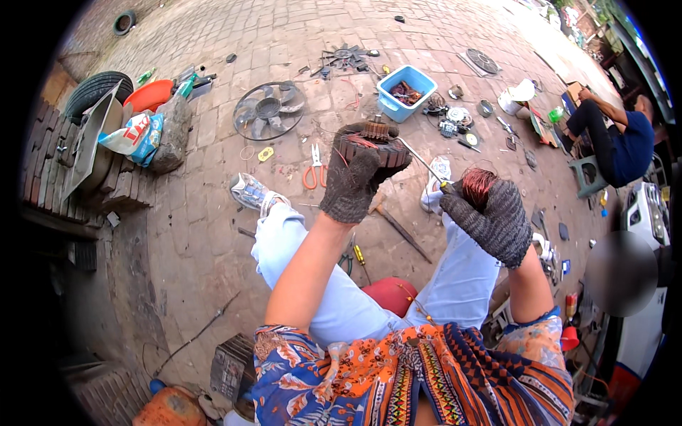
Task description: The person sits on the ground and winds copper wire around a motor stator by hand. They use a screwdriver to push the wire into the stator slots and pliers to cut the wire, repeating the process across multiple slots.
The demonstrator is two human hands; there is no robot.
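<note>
My left hand (352,183), in a dark knitted glove, is closed around a motor armature (376,150) with a ridged commutator on top and reddish copper wire along its side. My right hand (497,224), gloved alike, grips a thin screwdriver (423,162) with a bit of yellow at its handle. Its metal shaft slants up to the armature's right side; whether the tip touches is hard to tell. A tangled bundle of copper wire (477,184) sits at the right hand's fingers, apparently held too. The gloves hide most of the handle.
Orange-handled scissors (312,170), a hammer (398,228) and a yellow screwdriver (360,255) lie on the brick paving near my legs. Beyond stand a blue tub (408,79) with copper scraps and a fan (268,110). A person (625,142) sits on a stool at right.
</note>
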